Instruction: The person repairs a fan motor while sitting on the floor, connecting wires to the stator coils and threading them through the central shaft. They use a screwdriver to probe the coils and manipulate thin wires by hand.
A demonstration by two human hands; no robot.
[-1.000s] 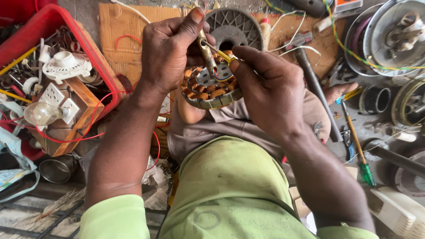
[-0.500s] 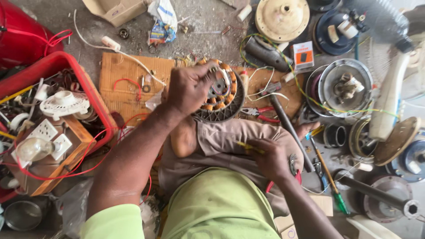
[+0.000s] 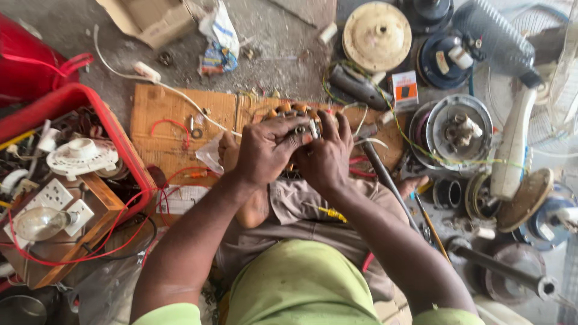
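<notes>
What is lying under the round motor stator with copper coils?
Under the round copper-coil stator a brown wooden board shows. Left hand and right hand cover its middle, so anything directly beneath is hidden.

Workshop floor seen from above. A grey concrete floor [image 3: 283,54], dusty and littered with scraps, is serving as the work surface, with a worn wooden board [image 3: 180,120] lying flat on it. A red plastic crate [image 3: 129,150] is sitting at the left edge, crowded with switches and wiring. Round fan motor housings [image 3: 376,27] are lying scattered toward the upper right, beside a white pedestal fan [image 3: 518,138] lying on its side. Soft, even daylight is falling across everything, casting only faint shadows.
</notes>
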